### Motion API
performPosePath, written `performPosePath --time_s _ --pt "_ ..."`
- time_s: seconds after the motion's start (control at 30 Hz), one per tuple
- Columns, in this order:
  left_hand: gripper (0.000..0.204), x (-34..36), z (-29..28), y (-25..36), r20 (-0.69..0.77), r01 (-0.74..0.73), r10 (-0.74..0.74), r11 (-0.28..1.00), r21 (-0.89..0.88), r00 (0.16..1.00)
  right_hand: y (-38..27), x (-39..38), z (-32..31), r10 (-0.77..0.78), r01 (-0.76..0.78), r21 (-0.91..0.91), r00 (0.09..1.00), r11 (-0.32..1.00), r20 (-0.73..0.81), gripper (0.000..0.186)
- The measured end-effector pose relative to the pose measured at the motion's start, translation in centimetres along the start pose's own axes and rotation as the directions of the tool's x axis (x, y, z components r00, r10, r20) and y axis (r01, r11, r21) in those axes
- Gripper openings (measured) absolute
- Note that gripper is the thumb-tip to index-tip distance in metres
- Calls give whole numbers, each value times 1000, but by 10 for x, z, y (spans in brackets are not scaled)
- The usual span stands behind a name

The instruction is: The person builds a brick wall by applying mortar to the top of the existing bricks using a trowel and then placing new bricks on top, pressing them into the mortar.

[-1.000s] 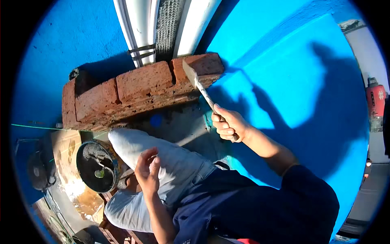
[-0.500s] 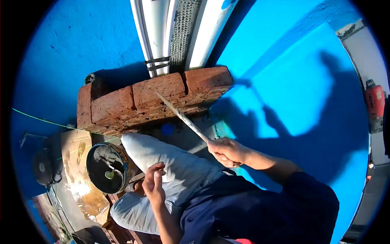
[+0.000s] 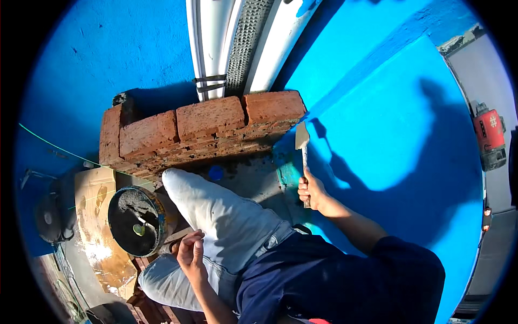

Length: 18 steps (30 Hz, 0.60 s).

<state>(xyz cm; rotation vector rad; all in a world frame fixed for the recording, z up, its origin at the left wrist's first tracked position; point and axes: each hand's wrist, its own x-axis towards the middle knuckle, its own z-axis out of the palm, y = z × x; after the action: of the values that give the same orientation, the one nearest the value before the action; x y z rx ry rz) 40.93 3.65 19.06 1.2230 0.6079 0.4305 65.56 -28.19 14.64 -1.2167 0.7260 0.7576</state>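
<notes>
My right hand is wrapped round the handle of a trowel. Its blade points up, beside the right end of a low red brick wall and in front of the blue wall; whether it touches the bricks I cannot tell. My left hand hovers over my bent legs in light trousers, fingers loosely curled and apart, with nothing visible in it. Left of my knee stands a round bucket with grey mortar and a tool with a pale handle inside.
White pipes rise behind the brickwork, two dark ties around one. Wet cardboard lies left of the bucket. A thin green line crosses at left. Loose bricks sit below my legs. At far right is a red and black device.
The trowel has swung from across the brick face to the right end of the wall, now showing its blade's flat side. My left hand has shifted slightly left and down.
</notes>
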Motion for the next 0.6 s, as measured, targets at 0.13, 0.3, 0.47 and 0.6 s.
performPosePath --time_s 0.13,0.3,0.47,0.6 --pt "11 -6 -1 -4 -5 -28 28 1000 -3 1000 5 -3 25 38 -40 36 997 999 73 49" --pt "11 0 9 -9 -57 2 -2 1000 -9 998 3 -15 50 212 -234 9 897 972 387 51" --pt "13 -13 -30 1 -153 36 -27 998 57 988 5 -65 118 345 -372 -104 672 922 656 49" --pt "16 -16 -32 18 -102 -1 19 985 173 995 -27 -100 108 -50 45 23 799 999 600 47"
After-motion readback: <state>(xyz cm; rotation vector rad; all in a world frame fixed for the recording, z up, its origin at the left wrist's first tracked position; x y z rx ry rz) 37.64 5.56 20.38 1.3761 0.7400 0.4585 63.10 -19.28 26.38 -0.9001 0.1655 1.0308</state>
